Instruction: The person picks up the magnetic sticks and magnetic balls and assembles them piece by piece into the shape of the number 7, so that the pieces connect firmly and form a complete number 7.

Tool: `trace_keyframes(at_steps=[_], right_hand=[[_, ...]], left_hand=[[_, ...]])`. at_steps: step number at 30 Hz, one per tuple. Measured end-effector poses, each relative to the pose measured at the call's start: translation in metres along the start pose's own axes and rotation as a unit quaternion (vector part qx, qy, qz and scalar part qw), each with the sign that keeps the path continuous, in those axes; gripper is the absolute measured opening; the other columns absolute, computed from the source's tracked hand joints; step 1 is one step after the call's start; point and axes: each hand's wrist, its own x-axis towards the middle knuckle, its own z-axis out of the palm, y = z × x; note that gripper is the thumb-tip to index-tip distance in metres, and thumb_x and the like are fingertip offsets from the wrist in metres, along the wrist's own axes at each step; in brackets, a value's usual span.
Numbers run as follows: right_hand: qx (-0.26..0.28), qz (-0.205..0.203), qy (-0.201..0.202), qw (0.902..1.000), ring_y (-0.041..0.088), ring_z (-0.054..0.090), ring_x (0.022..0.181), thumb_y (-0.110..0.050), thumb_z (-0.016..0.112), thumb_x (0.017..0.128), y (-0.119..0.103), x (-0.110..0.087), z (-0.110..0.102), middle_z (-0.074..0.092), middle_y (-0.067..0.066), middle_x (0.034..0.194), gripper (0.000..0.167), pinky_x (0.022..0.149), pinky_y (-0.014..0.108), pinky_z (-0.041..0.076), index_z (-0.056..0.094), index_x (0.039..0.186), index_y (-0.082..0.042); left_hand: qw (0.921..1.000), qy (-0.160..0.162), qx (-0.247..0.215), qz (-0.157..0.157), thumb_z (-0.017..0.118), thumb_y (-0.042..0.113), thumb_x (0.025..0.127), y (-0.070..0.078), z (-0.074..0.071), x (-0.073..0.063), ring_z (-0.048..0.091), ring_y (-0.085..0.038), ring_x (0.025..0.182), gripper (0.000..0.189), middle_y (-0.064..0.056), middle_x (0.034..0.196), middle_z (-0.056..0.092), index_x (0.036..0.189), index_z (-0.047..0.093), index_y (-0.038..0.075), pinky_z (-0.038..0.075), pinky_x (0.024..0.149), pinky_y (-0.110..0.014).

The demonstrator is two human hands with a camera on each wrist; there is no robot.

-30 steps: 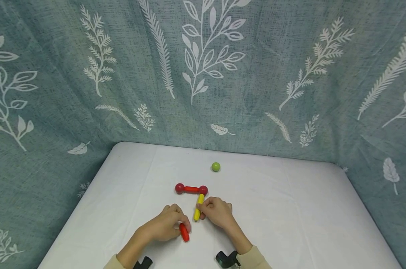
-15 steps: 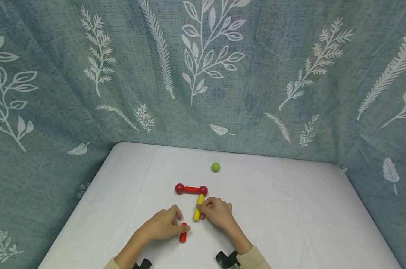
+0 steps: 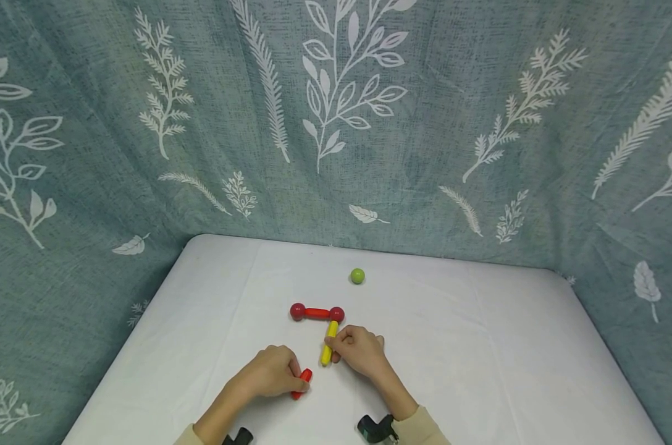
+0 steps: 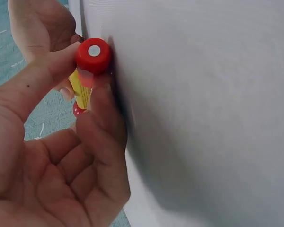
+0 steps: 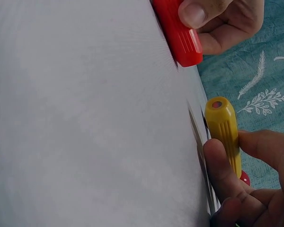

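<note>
Between left fingers (image 4: 106, 106); red stick (image 4: 93, 60)

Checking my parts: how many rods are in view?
3: the far red rod between two red balls, a yellow rod in the right hand, a second red rod in the left hand. Others may be hidden.

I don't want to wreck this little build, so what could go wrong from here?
The right hand pinches the yellow rod, which appears to touch a red ball; a small tug might part them.
The left hand pinches a separate red rod close to the yellow rod's near end, so it could bump that out of line.
The green ball sits alone toward the far edge of the table and might roll if nudged.
</note>
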Motion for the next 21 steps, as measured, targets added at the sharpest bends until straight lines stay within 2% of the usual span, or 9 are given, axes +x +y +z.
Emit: trace_keyframes(at_steps=[4,12,21], right_hand=[[0.000,0.002,0.001,1.0000,0.014,0.053,0.060,-0.035,0.068,0.094,-0.001,0.000,-0.001,0.061,-0.011,0.057,0.025,0.078,0.050,0.024,0.065,0.082,-0.013],[-0.001,0.003,0.003,1.0000,0.014,0.052,0.060,-0.035,0.069,0.094,-0.001,0.000,0.000,0.062,-0.010,0.057,0.026,0.077,0.050,0.023,0.065,0.082,-0.013],[0.001,-0.004,0.004,1.0000,0.014,0.053,0.060,-0.035,0.069,0.094,-0.002,-0.001,-0.001,0.063,-0.008,0.058,0.027,0.076,0.050,0.024,0.065,0.081,-0.012]], left_hand=[[0.9999,-0.006,-0.013,0.009,0.084,0.028,0.079,0.001,0.000,0.000,0.050,-0.010,0.057,0.021,0.007,0.059,0.059,0.071,0.068,0.016,0.038,0.053,-0.027],[0.9965,-0.020,-0.076,0.027,0.082,0.025,0.080,0.003,0.005,0.004,0.051,-0.008,0.055,0.017,0.004,0.059,0.062,0.073,0.070,0.016,0.037,0.052,-0.026],[0.9953,-0.011,-0.091,0.032,0.081,0.027,0.081,0.004,0.011,0.014,0.051,-0.008,0.054,0.018,0.004,0.060,0.064,0.072,0.069,0.016,0.037,0.051,-0.025]])
